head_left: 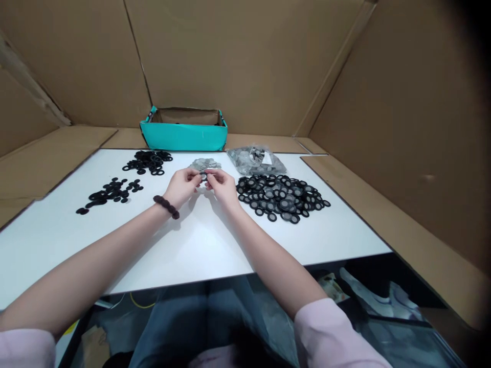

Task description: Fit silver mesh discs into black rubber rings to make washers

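Note:
Above the middle of the white table, my left hand (182, 185) and my right hand (223, 186) meet fingertip to fingertip. Between them they pinch a small black ring with a pale centre (203, 176), partly covered by the fingers. Just behind the fingertips lies a pile of translucent grey discs (205, 164). To the right of my right hand spreads a large heap of black rings with grey centres (284, 197). Left of my left hand are small black discs (111, 191), and farther back a pile of open black rings (149, 161).
A turquoise bin (184, 137) stands at the back edge of the white table (192, 255). Beside it lies a clear plastic bag (256, 159) of grey discs. Cardboard walls (245, 66) enclose the back and sides.

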A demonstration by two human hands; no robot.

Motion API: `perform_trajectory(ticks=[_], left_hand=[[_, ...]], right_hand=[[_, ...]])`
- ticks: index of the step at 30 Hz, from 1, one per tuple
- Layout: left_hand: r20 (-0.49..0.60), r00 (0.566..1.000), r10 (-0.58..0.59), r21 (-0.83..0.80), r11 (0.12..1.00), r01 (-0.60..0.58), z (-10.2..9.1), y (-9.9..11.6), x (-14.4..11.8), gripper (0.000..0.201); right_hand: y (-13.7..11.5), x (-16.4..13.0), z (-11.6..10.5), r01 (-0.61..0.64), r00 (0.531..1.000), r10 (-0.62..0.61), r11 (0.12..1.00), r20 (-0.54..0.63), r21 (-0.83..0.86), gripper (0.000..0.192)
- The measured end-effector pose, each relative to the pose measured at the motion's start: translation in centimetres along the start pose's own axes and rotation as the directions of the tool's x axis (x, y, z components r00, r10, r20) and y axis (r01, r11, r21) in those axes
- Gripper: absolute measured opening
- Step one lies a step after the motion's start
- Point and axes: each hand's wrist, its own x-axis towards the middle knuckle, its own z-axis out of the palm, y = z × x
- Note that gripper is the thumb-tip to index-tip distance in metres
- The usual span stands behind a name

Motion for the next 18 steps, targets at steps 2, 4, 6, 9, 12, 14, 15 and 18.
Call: perform_trajectory(ticks=[2, 4, 6, 9, 12, 14, 15, 18], left_hand=[[-0.044, 0.999, -0.001, -0.058, 0.998, -0.002, 0.0, -0.1, 0.0, 0.015], [-0.052, 0.999, -0.004, -0.063, 0.998, 0.001, 0.0, -0.3, 0.0, 0.021], [-0.034, 0.999, -0.01, -0.021, 1.0, 0.009, -0.1, -0.5, 0.0, 0.023], [0.0, 1.0, -0.011, 0.04, 0.999, 0.01, -0.2, -0.7, 0.0, 0.021], [0.027, 0.999, 0.027, 0.062, 0.998, -0.029, -0.3, -0.9, 0.3, 0.019], [0.033, 0.999, 0.03, 0.054, 0.998, -0.032, -0.3, -1.1, 0.5, 0.017], [0.034, 0.999, 0.021, 0.04, 0.999, -0.022, -0.3, -1.3, 0.7, 0.016], [0.051, 0.999, -0.018, -0.019, 1.0, 0.019, -0.3, -1.6, 1.0, 0.015]], right_hand=[[-0.1, 0.0, 0.0, -0.055, 0.998, 0.055, 0.998, 0.015, 0.03, 0.014], [-0.2, 0.0, 0.0, -0.139, 0.99, 0.139, 0.99, -0.001, 0.035, 0.013], [-0.2, 0.1, -0.1, -0.217, 0.976, 0.217, 0.976, -0.009, -0.002, 0.007], [0.1, 0.2, -0.4, -0.23, 0.971, 0.237, 0.958, 0.022, -0.169, 0.006], [0.5, 0.2, -0.5, -0.072, 0.991, 0.111, 0.909, 0.073, -0.411, 0.008], [0.4, 0.0, -0.5, 0.045, 0.992, 0.026, 0.845, 0.125, -0.534, 0.011], [0.2, -0.1, -0.6, 0.085, 0.989, 0.0, 0.817, 0.147, -0.571, 0.012], [-0.3, -0.3, -0.7, 0.139, 0.981, -0.027, 0.784, 0.19, -0.605, 0.015]])
